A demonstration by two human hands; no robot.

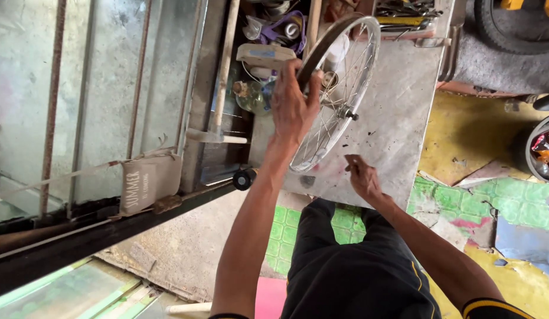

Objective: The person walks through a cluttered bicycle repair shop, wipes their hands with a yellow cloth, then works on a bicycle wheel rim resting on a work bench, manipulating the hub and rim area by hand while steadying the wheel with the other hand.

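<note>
A small spoked bicycle wheel (339,94) stands upright on its rim on a grey metal table (398,118), with an axle sticking out at its hub (348,113). My left hand (292,106) grips the wheel's rim at its left side and holds it up. My right hand (362,174) rests low on the table near the wheel's bottom, fingers loosely curled around something small that I cannot make out. My black-trousered legs (351,266) are below the table's edge.
A cluttered shelf with a tin, a jar and purple strap (274,41) lies behind the wheel. Tools fill a tray (404,15) at the top. A tyre (510,26) and a bucket (543,147) sit right. A glass-and-bar frame (109,118) stands left.
</note>
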